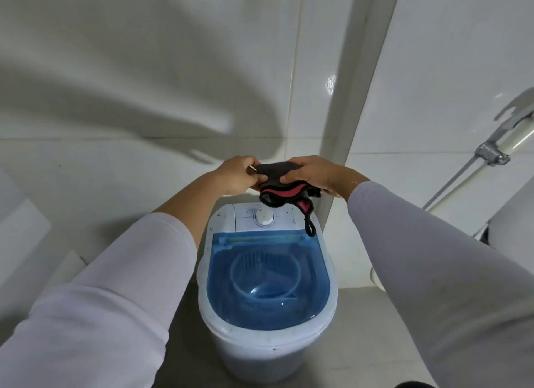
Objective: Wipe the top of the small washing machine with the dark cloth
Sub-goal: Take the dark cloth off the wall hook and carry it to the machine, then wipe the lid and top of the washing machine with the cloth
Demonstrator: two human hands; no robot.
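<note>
Here, seen from above by a head-worn camera, two arms in pale long sleeves reach forward over a small washing machine (267, 275) that stands on a grey floor against white wall tiles (144, 69). Both hands meet above the back edge of the machine and grasp a dark cloth (278, 182) between them. The left hand (237, 175) is clenched on the cloth's left end, and the right hand (313, 173) closes over its right side with the thumb pressed on top. The cloth is bunched, black with a red band, and a thin black loop (309, 227) hangs from it down in front of the machine's white control panel. Whether the cloth touches the machine is hard to tell; it seems to be held just above it. A round white dial (264, 216) sits on the panel, and the translucent blue lid (265, 278) is closed. A metal pipe (462, 173) runs along the wall at right
</note>
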